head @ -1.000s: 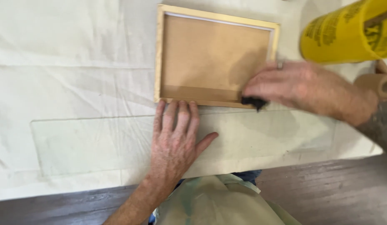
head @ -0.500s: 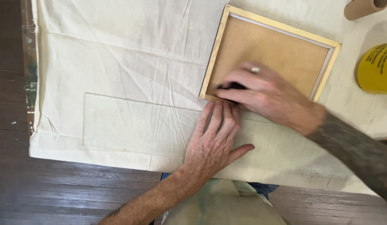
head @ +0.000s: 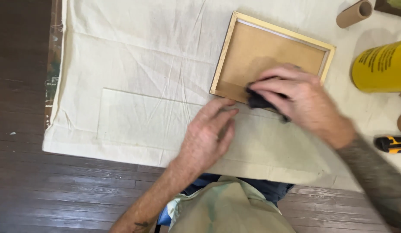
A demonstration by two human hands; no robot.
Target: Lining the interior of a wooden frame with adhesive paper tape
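A light wooden picture frame [head: 276, 26] lies face down on a cream cloth [head: 144, 56], its brown backing board showing. My right hand [head: 299, 99] grips a small black cloth or pad [head: 257, 101] at the frame's near edge. My left hand [head: 207, 136] rests flat, fingers spread, on a clear glass pane [head: 131, 123] that lies on the cloth just in front of the frame.
A yellow canister [head: 379, 67] lies at the right, with a cardboard tube [head: 355, 14] behind it. A yellow and black utility knife [head: 392, 143] sits at the right edge. Dark wooden floorboards [head: 58, 190] border the cloth on the left and front.
The view has shifted. My right hand with the black pad has slid rightward along the frame's near edge. My left hand stays pressed on the glass pane.
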